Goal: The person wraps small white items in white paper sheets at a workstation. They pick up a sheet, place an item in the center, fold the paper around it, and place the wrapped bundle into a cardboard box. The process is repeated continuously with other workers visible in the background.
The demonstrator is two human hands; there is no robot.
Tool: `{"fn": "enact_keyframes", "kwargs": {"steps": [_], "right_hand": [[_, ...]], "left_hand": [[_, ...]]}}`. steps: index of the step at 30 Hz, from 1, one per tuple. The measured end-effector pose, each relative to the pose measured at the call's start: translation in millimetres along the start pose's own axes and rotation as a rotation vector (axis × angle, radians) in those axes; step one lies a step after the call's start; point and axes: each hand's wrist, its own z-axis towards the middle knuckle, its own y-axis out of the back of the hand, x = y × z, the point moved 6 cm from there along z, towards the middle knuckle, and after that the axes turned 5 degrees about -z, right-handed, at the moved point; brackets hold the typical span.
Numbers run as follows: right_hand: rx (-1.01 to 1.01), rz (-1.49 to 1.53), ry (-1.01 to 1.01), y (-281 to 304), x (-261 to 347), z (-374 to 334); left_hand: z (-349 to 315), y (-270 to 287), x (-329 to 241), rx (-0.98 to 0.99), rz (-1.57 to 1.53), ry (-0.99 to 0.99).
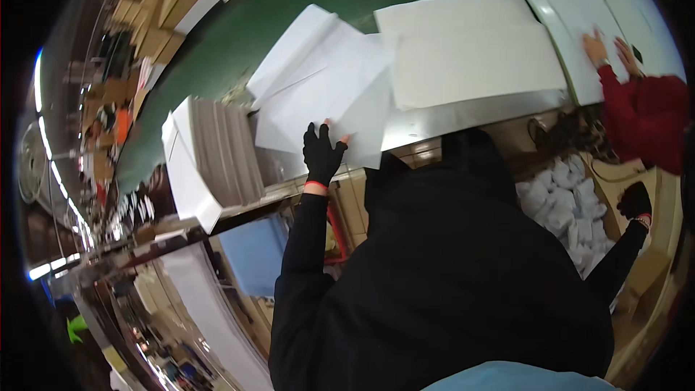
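The white paper sheets lay loosely overlapped on the green worktop, reaching over the metal edge strip toward the person. The left hand, in a black glove with thumb and index tips bare, rested on their near part with its fingers spread, pinching nothing that showed; it was probably set there to steady the paper, the bare tips giving better feel. The tall paper stack stood just left, likely placed there for easy reach, while the cream sheets lay to the right, perhaps kept apart as a different kind. The gloved right hand hung well away, beside the crumpled white bundles in a cardboard box; its fingers looked curled, but whether they held anything could not be told. Farther out, a co-worker's hands, below red sleeves, rested on a pale panel. No brand, label or writing could be read on the papers or the box.
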Motion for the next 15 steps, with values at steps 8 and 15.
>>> {"fn": "enact_keyframes", "kwargs": {"steps": [8,15], "right_hand": [[-0.374,0.174,1.408,36,401,-70],[-0.258,0.245,1.170,12,504,-29]], "left_hand": [[55,19,72,0.179,-0.045,-0.092],[86,22,79,0.402,-0.021,-0.074]]}}
